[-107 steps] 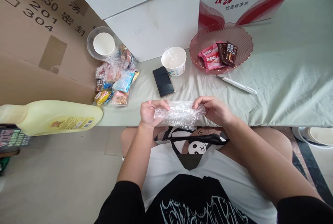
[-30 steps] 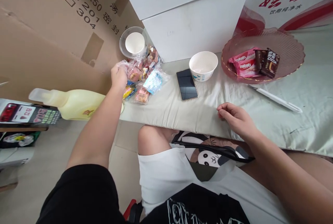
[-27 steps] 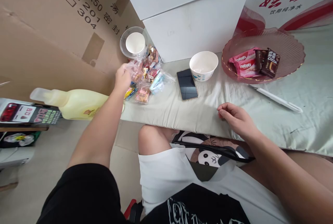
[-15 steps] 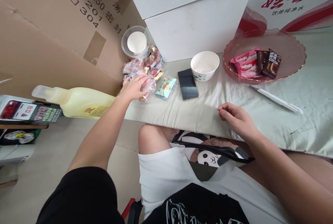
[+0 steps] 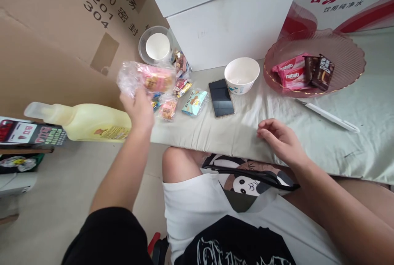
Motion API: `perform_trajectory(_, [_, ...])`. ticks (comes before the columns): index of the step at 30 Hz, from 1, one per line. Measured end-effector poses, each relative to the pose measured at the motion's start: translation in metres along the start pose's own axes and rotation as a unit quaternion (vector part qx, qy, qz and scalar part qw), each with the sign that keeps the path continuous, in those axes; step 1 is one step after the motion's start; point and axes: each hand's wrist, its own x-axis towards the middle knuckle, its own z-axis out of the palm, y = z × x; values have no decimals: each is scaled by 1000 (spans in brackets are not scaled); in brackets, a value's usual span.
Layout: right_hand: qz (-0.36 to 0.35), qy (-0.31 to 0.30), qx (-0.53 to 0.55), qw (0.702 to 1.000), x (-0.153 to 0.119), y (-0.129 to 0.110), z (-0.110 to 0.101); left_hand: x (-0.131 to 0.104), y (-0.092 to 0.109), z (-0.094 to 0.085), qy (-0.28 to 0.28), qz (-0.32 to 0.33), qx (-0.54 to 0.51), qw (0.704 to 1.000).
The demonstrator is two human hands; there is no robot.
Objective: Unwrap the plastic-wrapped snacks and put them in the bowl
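My left hand grips a clear plastic bag with pink-wrapped snacks showing in it, raised over the left end of the table. Below and beside it lie a small pink packet, a red and yellow packet and a light-blue packet. My right hand rests at the table's front edge, fingers loosely curled and apart, holding nothing. A pink glass bowl at the right holds pink nabati packets and dark cocoa packets.
A white paper bowl stands behind a dark phone. A white cutter lies at right. Another white cup sits in a clear container at back left. A yellow bottle lies at left; boxes stand behind.
My left hand has lifted the plastic bag of snacks off the pile and moved slightly left, uncovering small packets. My right hand has barely moved. The view has shifted slightly.
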Motion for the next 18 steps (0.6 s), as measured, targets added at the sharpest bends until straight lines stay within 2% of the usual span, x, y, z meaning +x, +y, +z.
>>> perform_trajectory(1, [-20, -12, 27, 999, 1, -1, 3, -22, 4, 12, 1, -26, -63, 998])
perform_trajectory(4, [-79, -57, 100, 990, 7, -2, 12, -94, 13, 59, -123, -135, -155, 971])
perform_trajectory(7, [-106, -43, 107, 988, 14, 3, 9, -142, 17, 98, -265, -221, -235, 909])
perform_trajectory(10, [-103, -17, 70, 992, 18, 11, -3, -151, 21, 114, -371, -294, -323, 819])
perform_trajectory(13, [-118, -20, 26, 992, 19, 13, -11, -137, 22, 116, -463, -349, -369, 727])
perform_trajectory(14, [-128, -21, 10, 992, 20, 12, -10, -130, 21, 117, -468, -361, -377, 713])
perform_trajectory(15, [-137, -16, -9, 990, 22, 10, -8, -124, 19, 118, -446, -371, -387, 717])
perform_trajectory(16, [-145, 1, -30, 989, 24, 7, -6, -119, 17, 120, -401, -381, -397, 733])
perform_trajectory(18, [-156, 82, -81, 981, 28, 2, 0, -111, 11, 126, -265, -403, -405, 777])
